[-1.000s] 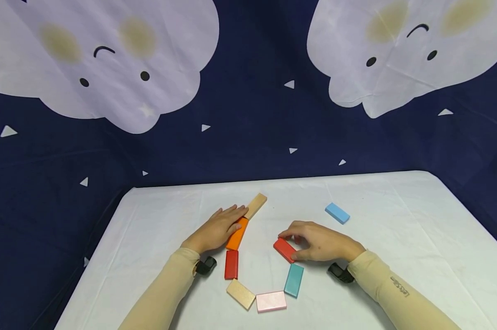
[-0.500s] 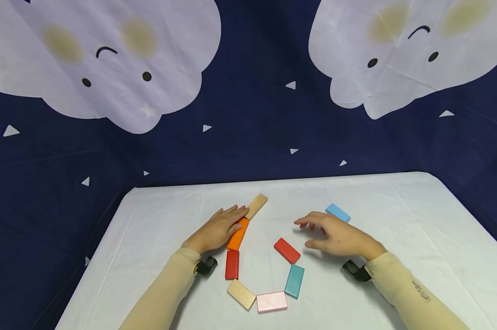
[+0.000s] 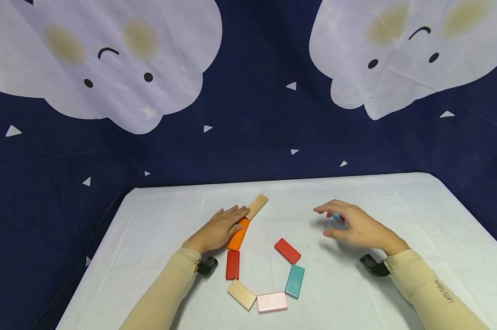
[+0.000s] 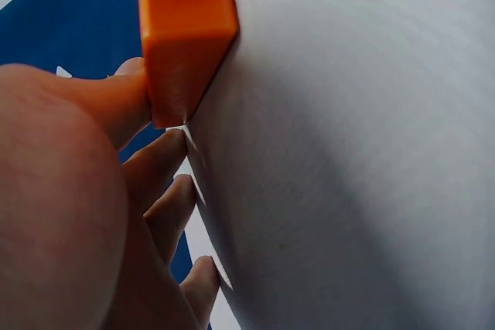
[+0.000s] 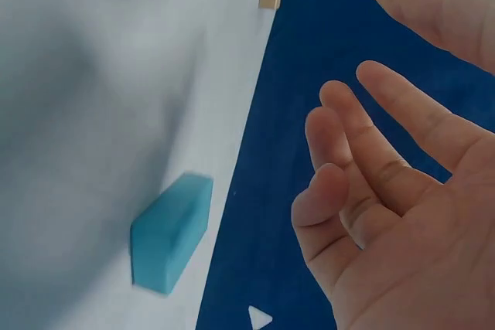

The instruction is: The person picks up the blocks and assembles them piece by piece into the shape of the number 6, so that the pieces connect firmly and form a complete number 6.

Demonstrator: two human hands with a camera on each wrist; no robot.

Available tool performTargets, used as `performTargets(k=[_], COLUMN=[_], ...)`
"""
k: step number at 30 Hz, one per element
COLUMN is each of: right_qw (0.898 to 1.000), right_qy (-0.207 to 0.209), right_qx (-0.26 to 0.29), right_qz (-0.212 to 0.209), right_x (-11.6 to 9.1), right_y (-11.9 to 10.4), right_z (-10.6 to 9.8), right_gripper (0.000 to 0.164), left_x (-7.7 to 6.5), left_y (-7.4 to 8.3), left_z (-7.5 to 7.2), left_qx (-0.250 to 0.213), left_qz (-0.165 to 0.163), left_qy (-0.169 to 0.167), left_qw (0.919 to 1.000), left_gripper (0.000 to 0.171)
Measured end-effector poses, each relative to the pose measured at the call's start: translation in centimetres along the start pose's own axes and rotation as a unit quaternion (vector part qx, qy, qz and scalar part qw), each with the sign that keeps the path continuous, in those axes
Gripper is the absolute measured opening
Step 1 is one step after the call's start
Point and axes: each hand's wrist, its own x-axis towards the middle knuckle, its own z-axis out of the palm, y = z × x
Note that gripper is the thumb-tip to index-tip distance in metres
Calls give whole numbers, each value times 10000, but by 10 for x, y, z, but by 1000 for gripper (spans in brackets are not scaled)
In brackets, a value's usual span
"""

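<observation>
My left hand [image 3: 216, 230] lies with straight fingers along the left of an orange wooden block [image 3: 238, 236]. Its thumb touches that block and its fingertips reach a plain wooden block [image 3: 258, 206]. In the left wrist view the thumb is against the side of the orange block [image 4: 188, 28]. My right hand [image 3: 357, 227] hovers with loosely bent, spread fingers over a blue block, mostly hidden behind it in the head view. The right wrist view shows the blue block [image 5: 172, 233] on the table, apart from the fingers.
Blocks curve round on the white cloth [image 3: 157, 215]: a red block [image 3: 232, 265], a plain wooden block [image 3: 242, 294], a pink block [image 3: 272, 302], a teal block [image 3: 295, 281] and another red block [image 3: 287, 251]. A dark blue curtain [image 3: 252, 151] hangs behind the table.
My right hand has let go of the right-hand red block and moved right and back to above the blue block. My left hand stays in place.
</observation>
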Motion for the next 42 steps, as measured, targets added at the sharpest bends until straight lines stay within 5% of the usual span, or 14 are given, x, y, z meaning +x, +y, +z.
performTargets(k=[18,29,42], right_qw=[9980,9974,9966], right_qy=[498,381,-93], right_qx=[-338,-479,159], right_qz=[187,388,806], right_x=[-10,-8,-6], right_y=[32,53,70], right_z=[-12,-15,-18], right_gripper=[64,73,83], left_x=[0,1,1], left_y=[-2,-2,0], left_z=[0,2,1], left_qx=[-4,22,54], left_qz=[-30,8,-25], left_qy=[-43,5,-5], left_qw=[10000,10000,10000], left_gripper=[53,52,52])
